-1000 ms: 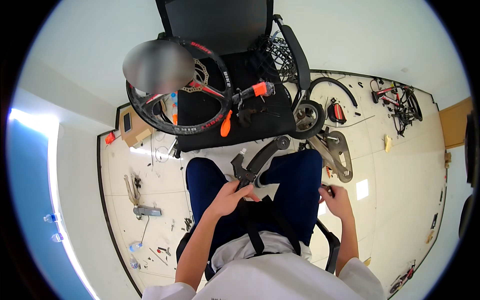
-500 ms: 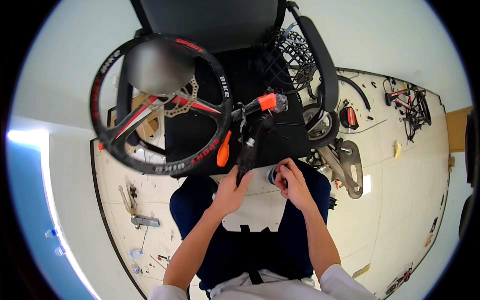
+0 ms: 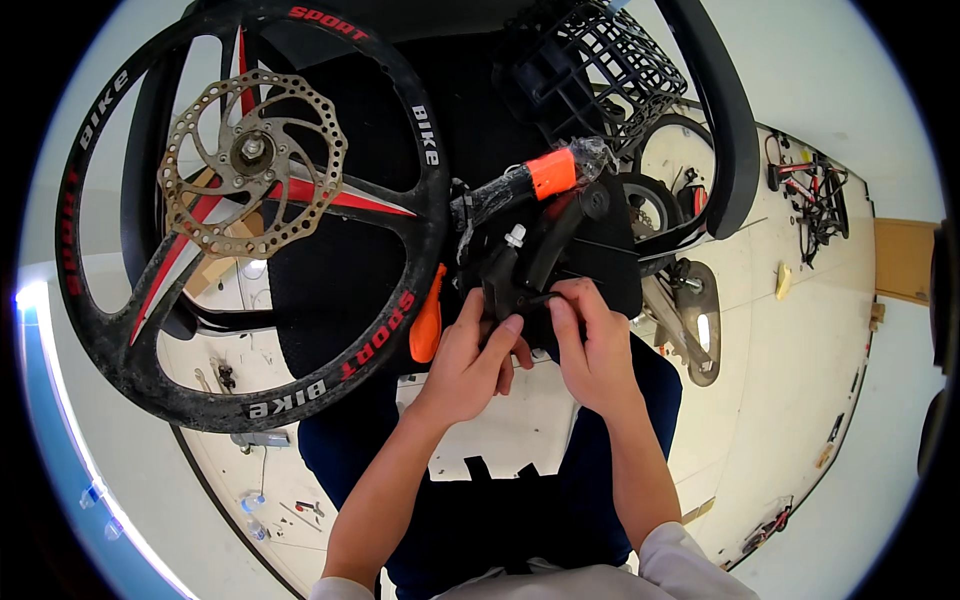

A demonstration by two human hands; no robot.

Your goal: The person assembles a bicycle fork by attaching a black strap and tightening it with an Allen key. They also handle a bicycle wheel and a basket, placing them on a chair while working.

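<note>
1. The black brake lever (image 3: 505, 285) is near the middle of the frame, over the front part of the black chair seat (image 3: 615, 275). The left hand (image 3: 465, 365) holds it, fingers curled around its lower end.
2. The right hand (image 3: 600, 350), just beside it, has thumb and forefinger nearly together on a thin dark rod (image 3: 540, 298) that reaches the lever's side (the rod's far tip is hard to make out).
3. Containers: a black lattice basket (image 3: 615, 75) sits at upper right of the seat; what it holds, I cannot tell. Two plastic bottles (image 3: 256, 505) lie at lower left, their contents too small to read.
4. Edges: a large spoked wheel (image 3: 378, 203) fills the upper left and overhangs the seat's left side. An orange handle (image 3: 427, 325) lies against its rim, near the left hand. The chair's armrest (image 3: 730, 120) bounds the upper right.
5. Room: pale tiled floor (image 3: 760, 400) stretches across the right of the frame, and more tile shows between the thighs, below both hands.
</note>
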